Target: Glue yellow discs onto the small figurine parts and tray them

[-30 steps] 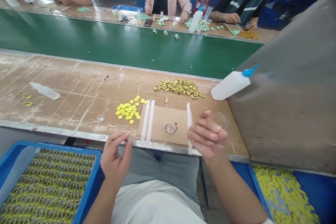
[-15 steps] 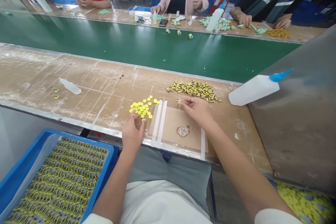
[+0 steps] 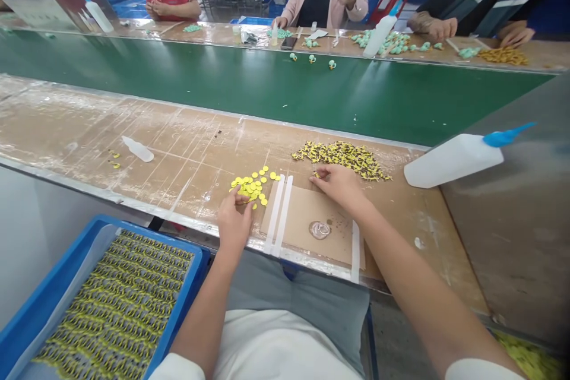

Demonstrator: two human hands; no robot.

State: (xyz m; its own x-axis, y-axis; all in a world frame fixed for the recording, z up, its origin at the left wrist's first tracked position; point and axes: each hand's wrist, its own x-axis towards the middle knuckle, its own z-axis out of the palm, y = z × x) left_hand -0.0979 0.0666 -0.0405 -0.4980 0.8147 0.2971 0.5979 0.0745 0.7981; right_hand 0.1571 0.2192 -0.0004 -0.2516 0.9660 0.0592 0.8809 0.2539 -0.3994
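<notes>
My left hand (image 3: 234, 218) is at the near edge of a loose pile of yellow discs (image 3: 250, 187), its fingers curled over the closest ones and the thumb apart from them. No disc shows in its grasp. Thumb and fingertips of my right hand (image 3: 341, 186) are closed on a small yellow-and-black piece, mostly hidden by the fingers. Just beyond that hand spreads a heap of similar yellow-and-black pieces (image 3: 356, 157). Between my hands lies a cardboard sheet (image 3: 303, 208), taped down, with a shiny clear smear (image 3: 320, 229) on it.
A white squeeze bottle (image 3: 454, 160) with a blue nozzle leans against the metal panel at right. A smaller bottle (image 3: 138, 149) lies to the left. Below sits a blue crate (image 3: 178, 332) with rows of yellow-and-black pieces. Co-workers sit across the green belt (image 3: 222, 83).
My right thumb and fingertips have closed on the small piece by the heap. My left fingers have curled in over the discs. The whole view has shifted slightly.
</notes>
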